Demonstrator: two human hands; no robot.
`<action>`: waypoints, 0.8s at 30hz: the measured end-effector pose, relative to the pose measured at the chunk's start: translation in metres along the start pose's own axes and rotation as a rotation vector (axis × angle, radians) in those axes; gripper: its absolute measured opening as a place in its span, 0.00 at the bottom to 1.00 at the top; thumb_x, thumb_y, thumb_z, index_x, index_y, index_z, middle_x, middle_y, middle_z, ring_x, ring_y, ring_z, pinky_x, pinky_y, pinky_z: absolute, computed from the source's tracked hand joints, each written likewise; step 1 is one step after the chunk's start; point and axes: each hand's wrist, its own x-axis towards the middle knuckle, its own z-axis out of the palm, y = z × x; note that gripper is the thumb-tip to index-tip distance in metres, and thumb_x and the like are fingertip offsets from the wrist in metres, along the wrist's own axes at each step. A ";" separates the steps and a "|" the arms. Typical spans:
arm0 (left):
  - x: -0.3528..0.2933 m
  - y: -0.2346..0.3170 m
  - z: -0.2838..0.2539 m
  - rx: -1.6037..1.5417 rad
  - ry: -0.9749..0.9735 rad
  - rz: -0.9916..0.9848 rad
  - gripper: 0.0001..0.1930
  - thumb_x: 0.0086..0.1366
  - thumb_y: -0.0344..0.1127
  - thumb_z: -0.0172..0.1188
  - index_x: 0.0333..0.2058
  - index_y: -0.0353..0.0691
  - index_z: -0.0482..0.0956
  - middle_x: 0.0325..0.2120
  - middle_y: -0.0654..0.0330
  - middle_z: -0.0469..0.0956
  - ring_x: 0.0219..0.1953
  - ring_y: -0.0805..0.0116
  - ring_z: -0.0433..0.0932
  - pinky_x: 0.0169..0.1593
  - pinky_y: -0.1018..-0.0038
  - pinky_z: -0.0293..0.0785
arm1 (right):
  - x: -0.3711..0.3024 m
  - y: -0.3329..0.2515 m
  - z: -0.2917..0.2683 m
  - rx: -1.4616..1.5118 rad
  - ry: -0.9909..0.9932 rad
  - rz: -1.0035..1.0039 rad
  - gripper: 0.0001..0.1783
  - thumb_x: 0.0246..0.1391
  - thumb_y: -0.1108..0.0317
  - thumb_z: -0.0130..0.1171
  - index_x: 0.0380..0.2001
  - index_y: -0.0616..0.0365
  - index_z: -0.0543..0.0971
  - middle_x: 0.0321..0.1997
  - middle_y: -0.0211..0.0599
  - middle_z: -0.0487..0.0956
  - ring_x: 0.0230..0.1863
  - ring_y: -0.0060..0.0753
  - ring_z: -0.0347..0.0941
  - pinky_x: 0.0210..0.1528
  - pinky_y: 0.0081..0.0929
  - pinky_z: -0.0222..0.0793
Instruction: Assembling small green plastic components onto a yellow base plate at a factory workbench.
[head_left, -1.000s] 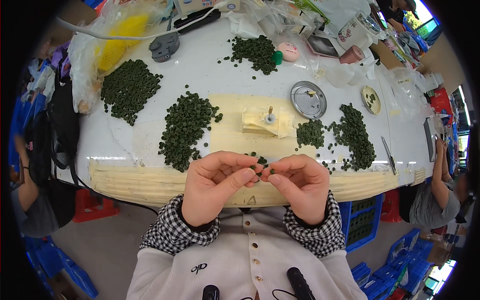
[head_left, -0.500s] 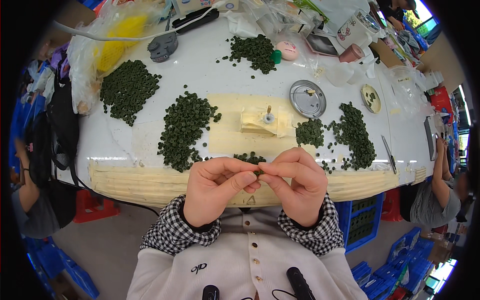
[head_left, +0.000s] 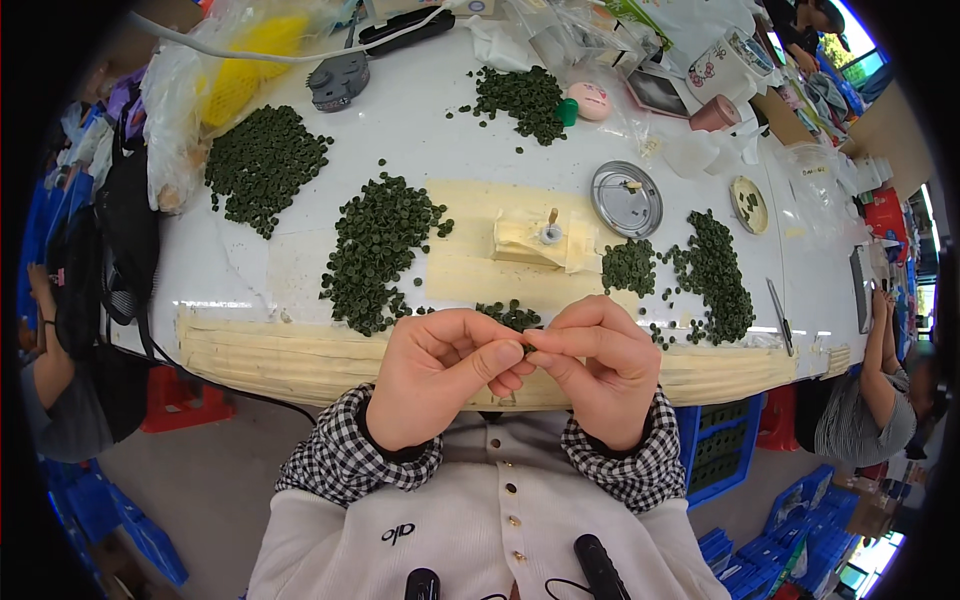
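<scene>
Just over the table's taped front edge, my left hand (head_left: 432, 378) and my right hand (head_left: 606, 372) meet at the fingertips. Both are closed in a pinch on one small dark green round part (head_left: 528, 350), mostly covered by the fingers. Right behind the fingertips lies a little heap of similar green parts (head_left: 510, 314). Farther back, a block wrapped in cream tape (head_left: 525, 243) carries an upright pin with a metal collar. A larger heap of green parts (head_left: 380, 245) spreads left of the block, and a small heap (head_left: 628, 267) sits to its right.
More green heaps lie at the far left (head_left: 265, 165), back middle (head_left: 520, 100) and right (head_left: 718, 280). A round metal dish (head_left: 627, 200), a cream lid (head_left: 747, 205), a pen-like tool (head_left: 779, 315) and a white mug (head_left: 730, 68) stand around. Other people sit at both sides.
The whole view has shifted slightly, so the table things appear a little farther right. My hands keep the same pinch on the small green part, with only slight finger movement.
</scene>
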 end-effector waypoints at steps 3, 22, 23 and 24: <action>0.002 0.001 0.004 0.010 0.049 -0.021 0.07 0.68 0.31 0.58 0.34 0.33 0.78 0.29 0.56 0.82 0.27 0.76 0.78 0.34 0.79 0.77 | -0.001 0.000 0.003 -0.176 0.020 -0.141 0.17 0.45 0.82 0.67 0.41 0.56 0.85 0.31 0.33 0.77 0.30 0.24 0.74 0.31 0.18 0.70; 0.006 -0.004 0.007 -0.040 0.117 0.154 0.07 0.66 0.28 0.60 0.41 0.31 0.79 0.32 0.59 0.82 0.34 0.77 0.79 0.38 0.81 0.77 | -0.010 -0.002 0.012 -0.153 -0.009 -0.132 0.22 0.50 0.78 0.62 0.51 0.64 0.79 0.41 0.41 0.76 0.38 0.36 0.71 0.42 0.26 0.68; 0.006 -0.003 0.007 -0.051 0.128 0.164 0.08 0.65 0.27 0.61 0.41 0.31 0.79 0.32 0.59 0.82 0.34 0.77 0.79 0.39 0.81 0.77 | -0.010 -0.003 0.012 -0.148 -0.009 -0.119 0.22 0.50 0.78 0.62 0.51 0.64 0.79 0.41 0.41 0.76 0.38 0.36 0.71 0.42 0.26 0.68; 0.006 -0.005 0.007 -0.022 0.130 0.204 0.08 0.65 0.26 0.61 0.42 0.31 0.79 0.32 0.59 0.82 0.34 0.77 0.79 0.39 0.81 0.77 | -0.010 -0.005 0.013 -0.144 -0.007 -0.105 0.22 0.49 0.78 0.62 0.51 0.64 0.79 0.41 0.41 0.76 0.39 0.36 0.71 0.42 0.26 0.68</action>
